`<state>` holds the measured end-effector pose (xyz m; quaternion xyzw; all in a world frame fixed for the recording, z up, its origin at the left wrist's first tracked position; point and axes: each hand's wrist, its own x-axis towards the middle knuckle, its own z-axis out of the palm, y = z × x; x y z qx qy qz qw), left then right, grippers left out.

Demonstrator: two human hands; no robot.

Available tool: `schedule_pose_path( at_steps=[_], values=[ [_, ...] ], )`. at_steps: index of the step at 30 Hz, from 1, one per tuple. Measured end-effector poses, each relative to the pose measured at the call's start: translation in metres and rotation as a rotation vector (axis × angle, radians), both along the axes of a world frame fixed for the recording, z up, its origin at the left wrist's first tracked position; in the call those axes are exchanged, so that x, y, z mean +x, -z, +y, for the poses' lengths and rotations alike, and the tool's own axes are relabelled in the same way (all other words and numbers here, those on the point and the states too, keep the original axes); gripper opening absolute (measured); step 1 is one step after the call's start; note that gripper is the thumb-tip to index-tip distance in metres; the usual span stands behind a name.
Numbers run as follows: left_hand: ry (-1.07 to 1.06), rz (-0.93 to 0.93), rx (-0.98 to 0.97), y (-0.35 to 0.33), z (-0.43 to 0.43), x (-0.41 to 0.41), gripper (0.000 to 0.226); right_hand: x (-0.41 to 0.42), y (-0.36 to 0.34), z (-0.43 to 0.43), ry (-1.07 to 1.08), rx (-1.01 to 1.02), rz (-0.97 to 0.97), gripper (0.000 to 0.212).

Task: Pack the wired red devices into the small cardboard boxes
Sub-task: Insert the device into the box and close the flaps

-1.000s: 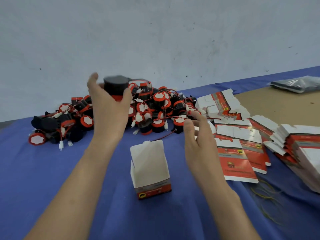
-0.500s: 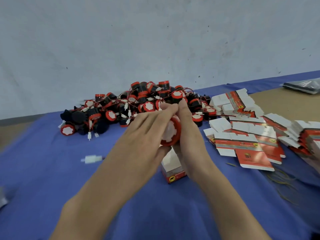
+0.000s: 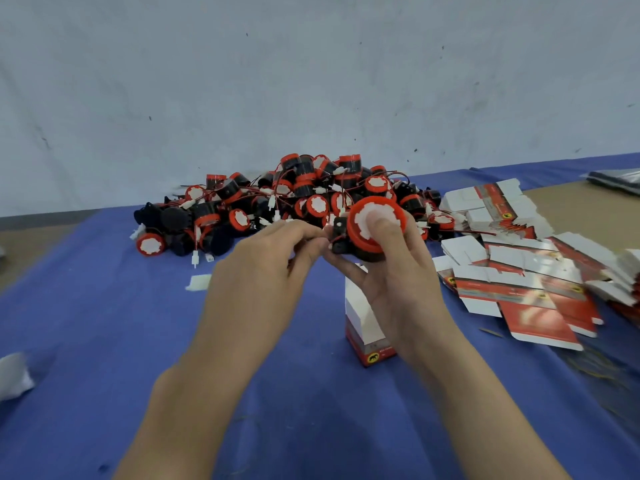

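1. The right hand grips a red device from below. Its fingers are curled round the black body and its thumb presses flat on the white centre of the round red face.
2. The left hand is drawn in close on the device's left side. Its fingertips pinch together where a thin red wire leaves the black housing, so both hands are clamped on the same device.
3. The device is held in the air, just above a small cardboard box. The box stands upright on the blue cloth with its white flaps up and a red band at its base. The right palm hides much of it.
4. Behind the hands, a pile of red and black devices lies against the foot of the pale wall. Red wires and white plugs are tangled through it.
5. To the right, flattened box blanks, white and red, lie in overlapping heaps. They are partly on the cloth and partly on a brown tabletop.
6. A small white scrap lies on the cloth left of the hands, near the pile.
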<state>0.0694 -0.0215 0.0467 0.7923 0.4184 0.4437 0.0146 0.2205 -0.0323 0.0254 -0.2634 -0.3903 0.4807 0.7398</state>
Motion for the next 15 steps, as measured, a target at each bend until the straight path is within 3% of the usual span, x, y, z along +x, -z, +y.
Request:
schedule_pose_path(
  at_steps=[2, 6, 8, 11, 12, 15],
  values=[
    [-0.038, -0.034, 0.026, -0.002, 0.002, -0.001, 0.016, 0.004, 0.002, -0.001, 0.026, 0.001, -0.123, 0.033],
    [-0.043, -0.165, 0.104, -0.013, 0.0, -0.004, 0.019, 0.007, 0.01, -0.007, 0.017, 0.032, -0.557, 0.032],
    [-0.042, -0.134, 0.124, -0.018, -0.003, -0.002, 0.02, 0.005, 0.016, -0.008, 0.038, 0.051, -0.737, 0.044],
    [0.024, -0.059, 0.065, -0.025, -0.011, 0.004, 0.018, 0.003, 0.018, -0.01, 0.082, 0.06, -0.879, 0.08],
    [0.049, -0.015, 0.039, -0.028, -0.015, 0.008, 0.016, 0.004, 0.017, -0.01, 0.121, 0.077, -0.961, 0.082],
    [0.042, 0.175, 0.0, -0.03, -0.025, 0.022, 0.014, 0.004, 0.021, -0.009, 0.256, 0.119, -1.219, 0.047]
  ],
)
